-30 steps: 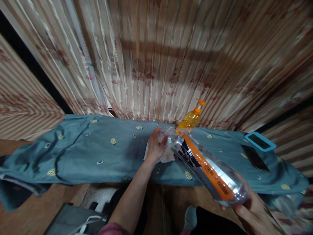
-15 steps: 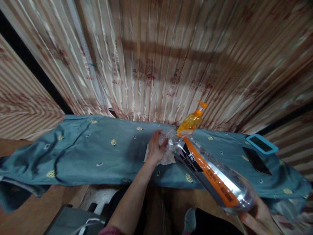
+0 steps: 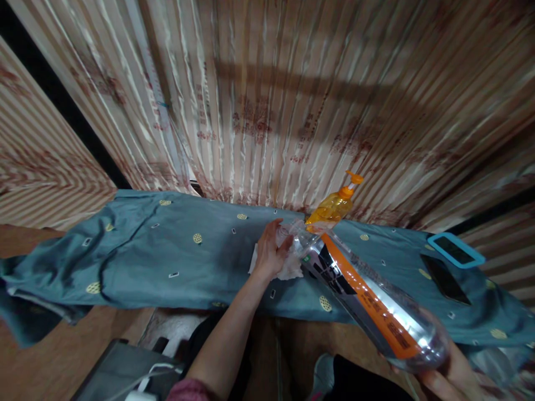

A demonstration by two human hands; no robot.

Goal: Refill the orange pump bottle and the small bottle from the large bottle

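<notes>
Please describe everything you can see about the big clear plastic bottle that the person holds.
The clear plastic bottle is large and looks empty. Its label is silver and black, with an orange band running along its length and small print too blurred to read. It is tilted, the neck pointing away toward the blue cloth, the base nearest the camera. The right hand holds it from under the base. The left hand is at the neck with a white tissue. An orange pump bottle stands just behind the neck.

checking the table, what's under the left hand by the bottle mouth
A crumpled white tissue lies under the left hand, on the blue cloth. The palm covers the tissue's middle, so anything beneath is hidden.
</notes>
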